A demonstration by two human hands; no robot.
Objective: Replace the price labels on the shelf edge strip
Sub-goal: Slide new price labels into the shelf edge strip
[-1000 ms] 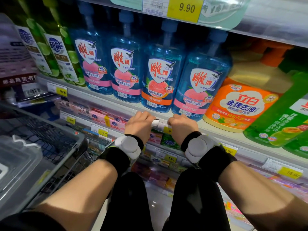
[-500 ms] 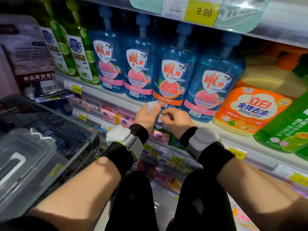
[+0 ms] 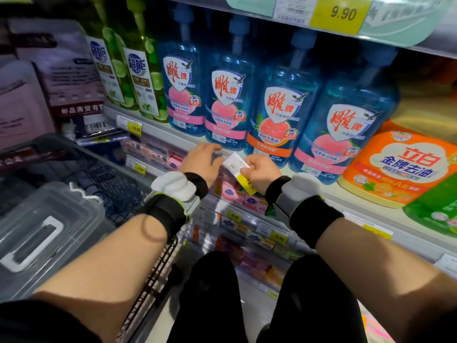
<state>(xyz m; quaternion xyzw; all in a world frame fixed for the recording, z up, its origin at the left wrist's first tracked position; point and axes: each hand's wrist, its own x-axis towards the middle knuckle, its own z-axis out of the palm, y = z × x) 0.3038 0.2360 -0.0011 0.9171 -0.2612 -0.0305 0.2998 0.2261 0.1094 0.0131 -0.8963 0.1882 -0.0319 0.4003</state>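
Label [image 3: 238, 167] pinched in right hand [image 3: 259, 173], tilted with yellow end down-right, just off the strip [image 3: 173, 137]; left hand [image 3: 201, 162] fingers flat on strip, nearer the slot, so probably slides up-left.

Shop shelving fills the view from nine to three o'clock; the middle shelf [image 3: 346, 194] carries blue bottles [image 3: 227, 105] at twelve, green bottles [image 3: 138, 78] at eleven, an orange jug [image 3: 395, 167] at two to three; a shelf above [image 3: 432, 33] crosses the top, with a big yellow 9.90 tag [image 3: 342, 13] at one; lower shelves hold pink packs [image 3: 232, 191] near the centre; a wire cart [image 3: 108, 184] stands at nine, a clear lidded box [image 3: 42, 233] inside it at eight; a purple pack [image 3: 71, 78] hangs at ten; pale floor [image 3: 249, 293] shows at six; light is dim and bluish.
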